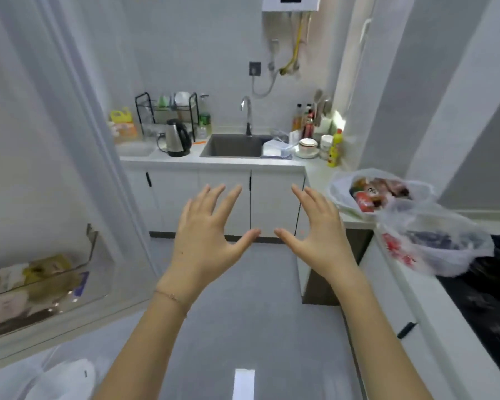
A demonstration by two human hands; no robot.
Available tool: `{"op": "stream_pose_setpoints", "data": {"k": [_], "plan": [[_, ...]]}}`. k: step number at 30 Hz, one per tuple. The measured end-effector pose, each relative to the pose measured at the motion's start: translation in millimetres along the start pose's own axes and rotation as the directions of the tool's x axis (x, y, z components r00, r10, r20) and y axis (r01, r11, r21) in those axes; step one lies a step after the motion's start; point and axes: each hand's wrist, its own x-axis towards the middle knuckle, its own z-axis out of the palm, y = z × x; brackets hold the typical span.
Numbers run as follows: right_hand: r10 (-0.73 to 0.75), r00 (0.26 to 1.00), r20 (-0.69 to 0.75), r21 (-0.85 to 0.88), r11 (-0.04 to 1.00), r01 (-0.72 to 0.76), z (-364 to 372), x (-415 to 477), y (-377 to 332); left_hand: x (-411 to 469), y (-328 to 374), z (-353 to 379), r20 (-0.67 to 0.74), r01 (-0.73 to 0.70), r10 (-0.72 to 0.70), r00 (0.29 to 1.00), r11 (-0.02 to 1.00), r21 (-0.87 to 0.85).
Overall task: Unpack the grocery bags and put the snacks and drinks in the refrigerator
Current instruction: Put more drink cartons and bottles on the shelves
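Head view: left hand [205, 235] and right hand [318, 235] hover with fingers spread, holding nothing. Far grocery bag [341, 187] and near grocery bag [433, 249] sit mouths-up on the right counter [410, 287]; refrigerator door [70, 140] stands open left.

One wide-angle view from the person's head looks forward and down along both forearms: left hand [207, 235] and right hand [319, 235] close, near centre; sink [231, 145] farther ahead; fridge door [55, 168] at the left edge, bags [433, 249] on the counter [315, 173] at right.
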Motion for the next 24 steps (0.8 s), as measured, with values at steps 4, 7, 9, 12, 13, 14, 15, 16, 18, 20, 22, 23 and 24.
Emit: {"op": "stream_pose_setpoints", "data": {"k": [4, 7, 9, 12, 13, 14, 15, 16, 18, 20, 22, 23, 24], "plan": [[0.151, 0.988, -0.038, -0.051, 0.987, -0.153, -13.2, 28.3, 66.1, 59.4, 14.3, 62.3, 0.058, -0.069, 0.075, 0.996, 0.993, -0.098], [0.234, 0.969, -0.079, -0.103, 0.965, -0.242, -16.1, 57.4, 113.1, 110.5, 20.9, 111.6, 0.105, -0.124, 0.136, 0.985, 0.985, -0.117], [0.283, 0.954, -0.101, -0.132, 0.946, -0.295, -17.3, 77.7, 140.6, 145.0, 26.0, 145.6, 0.141, -0.152, 0.172, 0.975, 0.978, -0.142], [0.359, 0.925, -0.126, -0.154, 0.914, -0.376, -22.1, 103.5, 180.8, 193.2, 38.0, 193.3, 0.2, -0.203, 0.234, 0.951, 0.965, -0.165], [0.38, 0.914, -0.141, -0.158, 0.903, -0.4, -24.7, 110.1, 194.2, 208.1, 42.5, 207.6, 0.213, -0.225, 0.257, 0.943, 0.96, -0.165], [0.401, 0.903, -0.156, -0.161, 0.891, -0.424, -27.3, 116.3, 208.5, 222.6, 47.3, 221.6, 0.224, -0.242, 0.275, 0.935, 0.956, -0.163], [0.421, 0.891, -0.168, -0.161, 0.88, -0.446, -29.9, 122.4, 222.5, 236.3, 51.9, 234.9, 0.23, -0.256, 0.289, 0.929, 0.953, -0.161], [0.44, 0.88, -0.177, -0.159, 0.87, -0.467, -32.1, 128.5, 236.3, 249.3, 56.2, 248.6, 0.236, -0.268, 0.3, 0.924, 0.95, -0.162], [0.471, 0.862, -0.188, -0.153, 0.853, -0.499, -34.1, 140.4, 264.2, 272.0, 64.0, 276.5, 0.252, -0.286, 0.323, 0.912, 0.942, -0.173], [0.487, 0.851, -0.197, -0.145, 0.843, -0.517, -34.4, 154.5, 292.5, 293.4, 72.4, 305.8, 0.27, -0.295, 0.34, 0.901, 0.935, -0.194], [0.507, 0.84, -0.195, -0.141, 0.833, -0.535, -34.1, 170.5, 323.9, 315.4, 81.1, 337.0, 0.297, -0.299, 0.347, 0.89, 0.934, -0.195], [0.52, 0.834, -0.187, -0.136, 0.827, -0.546, -33.9, 179.0, 340.3, 325.9, 85.3, 353.3, 0.312, -0.303, 0.349, 0.883, 0.934, -0.189], [0.53, 0.83, -0.175, -0.133, 0.822, -0.554, -33.4, 187.5, 357.2, 335.6, 89.1, 369.8, 0.327, -0.307, 0.351, 0.878, 0.935, -0.179]]}}
